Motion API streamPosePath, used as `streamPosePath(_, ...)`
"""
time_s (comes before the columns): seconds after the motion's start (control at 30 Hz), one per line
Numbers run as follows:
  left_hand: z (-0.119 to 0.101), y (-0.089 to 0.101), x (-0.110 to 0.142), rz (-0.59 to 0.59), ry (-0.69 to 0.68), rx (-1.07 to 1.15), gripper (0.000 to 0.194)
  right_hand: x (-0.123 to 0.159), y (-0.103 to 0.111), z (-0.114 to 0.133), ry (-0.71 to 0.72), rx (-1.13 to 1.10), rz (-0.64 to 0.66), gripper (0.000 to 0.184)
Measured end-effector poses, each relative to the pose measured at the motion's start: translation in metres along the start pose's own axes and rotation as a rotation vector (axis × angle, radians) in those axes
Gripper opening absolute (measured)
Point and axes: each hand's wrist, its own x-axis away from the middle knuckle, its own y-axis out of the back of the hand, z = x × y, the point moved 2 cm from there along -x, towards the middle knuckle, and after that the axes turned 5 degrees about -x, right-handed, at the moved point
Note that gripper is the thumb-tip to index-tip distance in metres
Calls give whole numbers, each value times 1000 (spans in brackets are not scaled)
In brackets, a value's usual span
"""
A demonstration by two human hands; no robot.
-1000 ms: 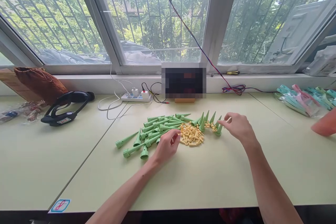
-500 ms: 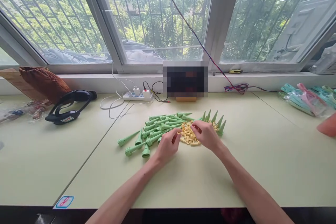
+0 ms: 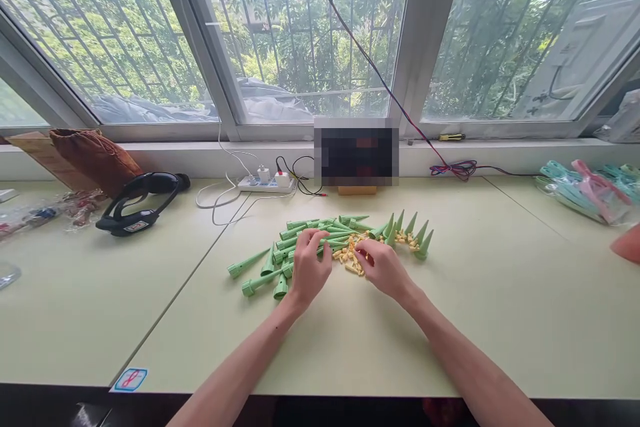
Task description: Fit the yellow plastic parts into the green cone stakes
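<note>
Several green plastic spikes [image 3: 255, 284], hollow and cone-shaped with wide collars, lie in a heap on the left. My left hand [image 3: 311, 268] is over the heap's right side, with its thumb and fingers apart and nothing visible between them. Beside the heap is a pile of small yellow pegs [image 3: 354, 268]. My right hand [image 3: 384, 269] reaches into this pile from the right, fingertips drawn together; what they hold is too small to make out. Behind that hand several green spikes [image 3: 423, 245] stand point up in a curved row, with yellow pegs around their bases.
Black headphones [image 3: 143, 203] and a brown drawstring bag [image 3: 95, 160] are at the left. At the back are a power strip [image 3: 267, 183] and a pixelated dark screen [image 3: 357, 153]. Bundled cable [image 3: 454, 169] lies by the window ledge. Bagged pastel items [image 3: 583, 190] are at the right.
My right hand has come left from the standing spikes to the yellow pile. My left hand has shifted up and slightly left over the green heap, its fingers spreading.
</note>
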Motion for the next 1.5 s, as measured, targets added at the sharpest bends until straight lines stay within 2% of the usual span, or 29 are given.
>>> streamPosePath(0.07,5,2,-4,-23,-2,-112,20,0,-1,1,-5,-18,10,18)
streamPosePath(0.17,14,1,-5,28,19,-210,22,0,-2,2,-5,-29,17,19)
streamPosePath(0.47,17,-8,-1,201,105,-238,30,1,-7,-2,3,-76,11,20)
streamPosePath(0.73,18,-7,-1,202,112,-239,29,1,-9,-3,-11,-92,26,18)
streamPosePath(1.1,22,-10,2,168,68,-137,30,0,-11,-4,-17,-92,41,20)
streamPosePath(1.33,6,-1,-3,4,-10,80,21,0,-10,-1,-33,-142,-9,24)
streamPosePath(1.4,1,0,-2,8,13,162,19,0,-8,2,-66,-188,-52,25)
streamPosePath(1.5,-2,-4,3,85,112,321,19,-1,-4,3,-147,-305,-134,30)
